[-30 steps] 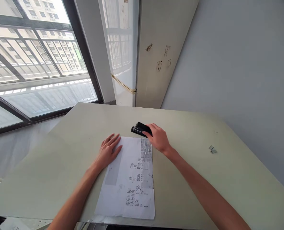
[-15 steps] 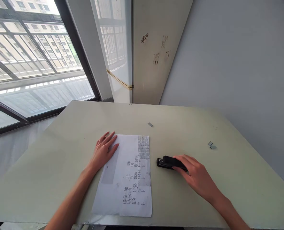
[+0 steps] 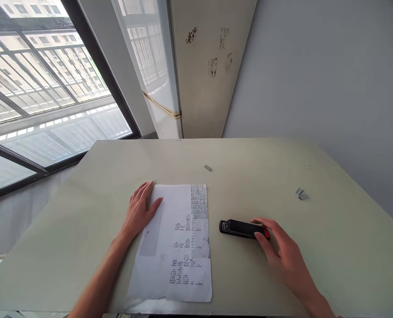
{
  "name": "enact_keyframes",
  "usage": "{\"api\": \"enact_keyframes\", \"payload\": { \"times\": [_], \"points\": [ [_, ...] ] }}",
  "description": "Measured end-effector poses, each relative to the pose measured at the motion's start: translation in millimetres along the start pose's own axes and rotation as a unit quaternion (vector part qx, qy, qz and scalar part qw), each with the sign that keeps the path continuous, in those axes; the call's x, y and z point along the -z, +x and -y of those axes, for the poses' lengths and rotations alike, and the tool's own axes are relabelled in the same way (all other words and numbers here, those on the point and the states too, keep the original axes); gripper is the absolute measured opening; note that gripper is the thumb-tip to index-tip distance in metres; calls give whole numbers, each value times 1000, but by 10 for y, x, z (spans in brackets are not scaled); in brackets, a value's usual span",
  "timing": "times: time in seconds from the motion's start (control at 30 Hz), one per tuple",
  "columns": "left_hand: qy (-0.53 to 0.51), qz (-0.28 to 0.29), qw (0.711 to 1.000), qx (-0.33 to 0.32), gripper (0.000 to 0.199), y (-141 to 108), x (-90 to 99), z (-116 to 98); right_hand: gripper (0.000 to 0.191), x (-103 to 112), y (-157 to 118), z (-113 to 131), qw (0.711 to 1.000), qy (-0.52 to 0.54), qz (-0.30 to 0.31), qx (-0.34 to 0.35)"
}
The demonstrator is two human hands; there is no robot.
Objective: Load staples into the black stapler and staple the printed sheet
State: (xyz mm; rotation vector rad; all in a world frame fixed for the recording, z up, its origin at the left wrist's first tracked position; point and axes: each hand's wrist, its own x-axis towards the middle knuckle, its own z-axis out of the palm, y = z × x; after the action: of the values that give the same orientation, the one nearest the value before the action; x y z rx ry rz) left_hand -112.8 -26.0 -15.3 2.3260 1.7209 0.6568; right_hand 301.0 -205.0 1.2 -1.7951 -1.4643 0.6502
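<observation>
A printed sheet of paper [image 3: 173, 247] lies on the table, with a block of small dense print at its top right corner. My left hand [image 3: 139, 210] rests flat along the sheet's upper left edge, thumb out over the paper. Right of the sheet sits a black stapler [image 3: 241, 228] with a red rear end, lying on the tabletop. Around that rear end, my right hand [image 3: 280, 247] has its thumb and forefinger spread apart, close to the stapler or lightly touching it. The other fingers of this hand are largely hidden.
One small strip of staples [image 3: 207, 168] lies beyond the paper on the pale table [image 3: 66, 229]. A few more grey strips [image 3: 301, 194] lie to the right. Behind the table stand a cabinet-like white unit [image 3: 203, 97] and a grey wall [image 3: 315, 79], with a window [image 3: 50, 79] at left.
My right hand has loosened its grip on the stapler and slid back to its rear end, uncovering more of it. My left fingers have drawn closer together at the paper's edge. The view has shifted slightly.
</observation>
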Motion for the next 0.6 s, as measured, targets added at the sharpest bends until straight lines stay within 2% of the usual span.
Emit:
{"api": "enact_keyframes", "payload": {
  "times": [0.1, 0.2, 0.4, 0.6],
  "points": [
    [0, -2, 1000, -4, 67, 12, 4, -12, 37, -72, -112, -34, 996, 29, -55, -59],
    [-1, -5, 1000, -4, 64, 26, 1, -23, 41, -158, -183, -23, 992, 35, -87, -84],
    [-2, -5, 1000, -2, 62, 41, -5, -47, 44, -231, -205, 0, 988, 59, -112, -86],
    [-5, -6, 1000, 0, 59, 33, -5, -63, 52, -206, -135, 100, 977, 94, -125, -144]
  ]
}}
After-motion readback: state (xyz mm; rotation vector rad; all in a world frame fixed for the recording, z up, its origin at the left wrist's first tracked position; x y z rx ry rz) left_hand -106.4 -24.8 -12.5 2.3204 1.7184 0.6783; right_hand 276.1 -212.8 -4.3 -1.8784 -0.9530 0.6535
